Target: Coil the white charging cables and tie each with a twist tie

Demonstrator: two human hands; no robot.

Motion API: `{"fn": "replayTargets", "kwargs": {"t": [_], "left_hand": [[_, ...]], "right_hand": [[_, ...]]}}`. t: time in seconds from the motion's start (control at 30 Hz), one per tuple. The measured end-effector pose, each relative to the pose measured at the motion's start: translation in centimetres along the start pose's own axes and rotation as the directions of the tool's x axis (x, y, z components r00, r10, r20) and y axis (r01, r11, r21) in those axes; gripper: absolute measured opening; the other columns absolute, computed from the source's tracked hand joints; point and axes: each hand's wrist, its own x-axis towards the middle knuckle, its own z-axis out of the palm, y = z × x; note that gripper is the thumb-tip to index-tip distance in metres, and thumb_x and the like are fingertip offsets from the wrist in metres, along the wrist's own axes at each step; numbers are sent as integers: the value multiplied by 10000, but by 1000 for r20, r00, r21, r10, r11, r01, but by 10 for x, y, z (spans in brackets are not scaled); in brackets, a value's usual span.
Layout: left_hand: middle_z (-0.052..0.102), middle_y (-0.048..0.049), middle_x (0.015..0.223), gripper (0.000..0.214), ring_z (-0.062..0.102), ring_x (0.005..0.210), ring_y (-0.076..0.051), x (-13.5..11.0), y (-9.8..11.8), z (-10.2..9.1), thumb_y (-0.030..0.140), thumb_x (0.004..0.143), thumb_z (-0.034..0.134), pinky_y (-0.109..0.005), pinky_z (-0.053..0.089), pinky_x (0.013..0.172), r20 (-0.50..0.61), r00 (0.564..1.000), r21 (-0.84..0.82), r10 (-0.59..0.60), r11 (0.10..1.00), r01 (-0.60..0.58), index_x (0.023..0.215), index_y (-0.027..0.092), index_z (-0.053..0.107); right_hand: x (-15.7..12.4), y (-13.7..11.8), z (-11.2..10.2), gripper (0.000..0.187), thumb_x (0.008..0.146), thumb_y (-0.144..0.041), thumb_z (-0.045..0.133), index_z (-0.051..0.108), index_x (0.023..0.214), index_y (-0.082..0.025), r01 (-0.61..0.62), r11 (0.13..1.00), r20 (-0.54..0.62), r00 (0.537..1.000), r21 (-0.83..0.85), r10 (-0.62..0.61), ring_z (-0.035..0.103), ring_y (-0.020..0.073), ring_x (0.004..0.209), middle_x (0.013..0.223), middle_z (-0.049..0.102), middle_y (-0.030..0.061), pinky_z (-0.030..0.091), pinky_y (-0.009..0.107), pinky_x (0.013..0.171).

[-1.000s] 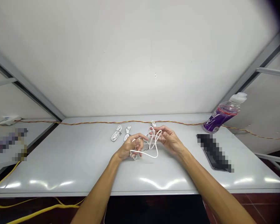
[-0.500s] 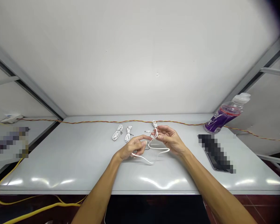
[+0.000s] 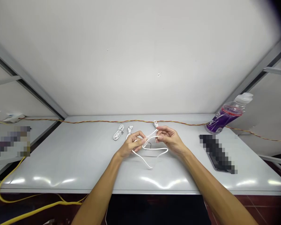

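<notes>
Both my hands hold one loose white cable (image 3: pixel 152 149) over the middle of the grey table (image 3: pixel 61 156). My left hand (image 3: pixel 131 145) pinches one part of it with curled fingers. My right hand (image 3: pixel 170 139) pinches another part a little to the right and farther back. Between and below the hands the cable hangs in loops that reach the tabletop. A short black tie (image 3: pixel 149 145) lies under the loops. Two bundled white cables (image 3: pixel 118 132) (image 3: pixel 129 131) lie just beyond my left hand, and a third bundle (image 3: pixel 155 124) sits behind my right hand.
A twisted red-and-yellow wire (image 3: pixel 96 121) runs along the table's back edge. A purple bottle (image 3: pixel 227 113) lies tilted at the back right, with a blurred dark flat object (image 3: pixel 217 153) in front of it. A yellow cable (image 3: pixel 25 200) trails below the table's front left.
My hands have drawn closer together, and the cable's loops have spread out lower on the table, towards me. My left hand has moved up to the right hand's height.
</notes>
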Motion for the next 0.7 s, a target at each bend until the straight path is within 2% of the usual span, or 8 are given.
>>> {"fn": "replayTargets", "kwargs": {"t": [0.13, 0.2, 0.3, 0.4, 0.5, 0.6, 0.7], "left_hand": [[331, 118, 402, 250, 194, 327, -38, 2, -3, -6, 403, 867, 641, -173, 172, 374, -67, 997, -167, 38, 985, -49, 875, 208, 484], [318, 125, 398, 237, 186, 311, -40, 3, -3, -8, 392, 866, 638, -167, 176, 356, -100, 993, -230, 60, 970, -82, 903, 215, 486], [305, 127, 395, 201, 171, 302, -36, 3, -2, -10, 356, 870, 632, -162, 182, 351, -123, 990, -277, 72, 955, -104, 918, 212, 501], [306, 120, 403, 178, 174, 304, -35, 1, 3, -11, 350, 885, 606, -168, 183, 351, -147, 985, -282, 88, 951, -128, 954, 199, 543], [312, 107, 434, 259, 206, 314, -36, -2, 11, -15, 407, 922, 542, -175, 205, 361, -203, 977, -251, 67, 961, -118, 1039, 182, 589], [320, 97, 465, 342, 242, 322, -35, -7, 20, -25, 484, 922, 518, -176, 225, 357, -331, 943, -201, 20, 975, -91, 1017, 171, 617], [401, 73, 506, 385, 348, 350, -55, -16, 26, -40, 545, 879, 557, -177, 267, 342, -500, 866, -112, -9, 992, -54, 969, 177, 624]], "right_hand": [[-3, -7, -3, 483, 717, -235, 817, 648, 1169, -252, -19, 1000, 7, 1000, 11, 19, 599, 126, 624, 745, 640, -21, 505, 289, 617], [-3, -10, -5, 450, 732, -261, 806, 652, 1154, -254, 5, 1000, -23, 1000, 19, -4, 574, 125, 622, 753, 627, -15, 491, 285, 587], [-1, -13, -10, 346, 752, -292, 789, 674, 1076, -248, 96, 995, -143, 986, 34, -90, 592, 140, 702, 800, 620, -1, 511, 298, 640], [1, -17, -18, 309, 757, -297, 782, 669, 1041, -253, 187, 980, -281, 946, 69, -161, 612, 138, 789, 851, 603, -7, 537, 295, 711], [2, -22, -30, 306, 757, -283, 777, 648, 1033, -270, 248, 962, -376, 907, 116, -188, 578, 86, 664, 851, 581, -36, 529, 236, 599], [2, -28, -41, 289, 759, -257, 772, 641, 1016, -265, 301, 942, -444, 871, 147, -209, 494, 43, 529, 798, 552, -55, 405, 157, 403], [2, -35, -50, 288, 748, -244, 776, 641, 1002, -256, 356, 923, -481, 841, 145, -249, 452, 33, 485, 773, 553, -60, 323, 134, 332]]}}
